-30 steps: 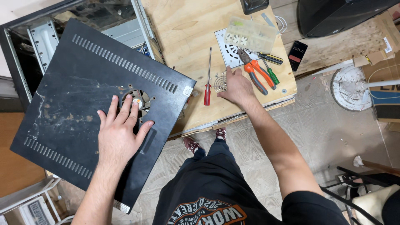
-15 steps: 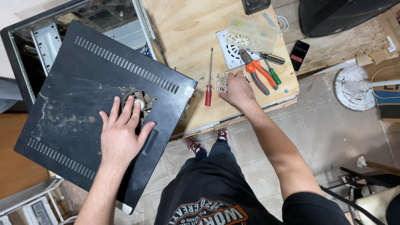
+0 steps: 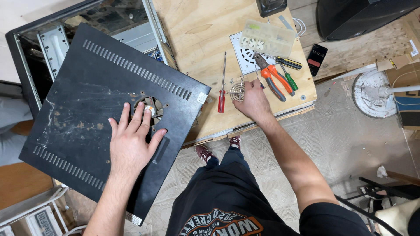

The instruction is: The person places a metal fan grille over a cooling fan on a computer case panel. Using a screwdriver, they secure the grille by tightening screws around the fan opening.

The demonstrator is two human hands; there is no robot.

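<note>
Now | left hand (image 3: pixel 131 146) flat on panel (image 3: pixel 87 100) | right hand (image 3: pixel 253 101) touching wire grille (image 3: pixel 237 91)

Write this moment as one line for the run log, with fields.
left hand: flat on black side panel | right hand: on wire fan guard | beside: red screwdriver, orange pliers | surface: plywood board

The left hand (image 3: pixel 131 146) is lying flat, palm down, its fingers (image 3: pixel 141 116) spreading wide and the bare forearm running back toward the body. The right hand (image 3: pixel 254 101) is reaching forward on an outstretched arm, fingers curling downward.
</note>
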